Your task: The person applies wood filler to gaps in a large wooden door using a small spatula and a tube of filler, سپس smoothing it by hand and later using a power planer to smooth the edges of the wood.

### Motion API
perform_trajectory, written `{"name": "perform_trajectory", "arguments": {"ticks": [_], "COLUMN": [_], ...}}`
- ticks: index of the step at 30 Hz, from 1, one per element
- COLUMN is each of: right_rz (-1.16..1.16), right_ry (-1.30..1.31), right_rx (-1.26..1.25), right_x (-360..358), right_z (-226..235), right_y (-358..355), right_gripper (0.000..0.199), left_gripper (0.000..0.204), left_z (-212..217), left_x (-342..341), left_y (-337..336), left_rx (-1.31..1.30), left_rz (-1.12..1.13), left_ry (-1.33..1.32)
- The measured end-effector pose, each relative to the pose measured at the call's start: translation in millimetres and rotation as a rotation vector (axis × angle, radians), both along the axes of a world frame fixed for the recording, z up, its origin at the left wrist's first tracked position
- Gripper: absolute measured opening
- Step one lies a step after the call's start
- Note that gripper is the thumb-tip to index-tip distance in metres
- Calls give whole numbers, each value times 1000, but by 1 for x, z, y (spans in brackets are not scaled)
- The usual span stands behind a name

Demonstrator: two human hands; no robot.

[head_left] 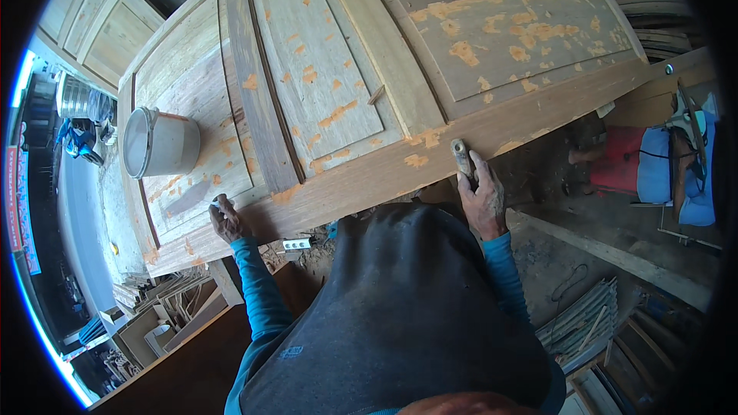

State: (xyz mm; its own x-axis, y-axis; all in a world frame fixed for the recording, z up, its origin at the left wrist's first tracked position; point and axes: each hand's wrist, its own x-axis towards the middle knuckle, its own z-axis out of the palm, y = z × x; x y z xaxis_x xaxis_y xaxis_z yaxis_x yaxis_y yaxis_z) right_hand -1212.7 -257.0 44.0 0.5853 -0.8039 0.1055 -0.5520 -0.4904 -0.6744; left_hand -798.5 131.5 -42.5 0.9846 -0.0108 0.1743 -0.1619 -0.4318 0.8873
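A large wooden panel door lies flat before me, its raised panels and frame marked with orange filler patches. At its near edge, my right hand is closed around a worn, stained tool handle with a hole in its end; the rest of the tool is hidden. My left hand is at the near left edge of the door, fingers curled. A small pale thing shows at its fingertips, too small to name.
A pale plastic bucket stands on the door's left part. A wood sliver lies on the middle. Below the near edge is a white power strip. Timber strips lie at lower right; red and blue items are at right.
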Motion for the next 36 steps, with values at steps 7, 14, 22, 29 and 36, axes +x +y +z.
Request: {"name": "perform_trajectory", "arguments": {"ticks": [7,14,22,29,36], "right_rz": [-10,-26,-33,2,-23], "right_ry": [-9,20,63,112,5], "right_rx": [31,-7,-13,88,101], "right_x": [-33,-55,-54,-55,-52], "right_z": [0,-12,-21,-29,-1], "right_y": [-46,-86,-94,-102,-102], "right_gripper": [47,48,48,55,55], "left_gripper": [35,27,38,24,19], "left_z": [33,45,-16,-2,12], "left_x": [-98,-134,-109,-117,-123], "left_y": [-213,-320,-324,-333,-333], "left_rx": [-107,-31,-218,-204,-106], "left_rz": [-418,-574,-601,-622,-518], "left_ry": [-6,-86,13,86,45]}}
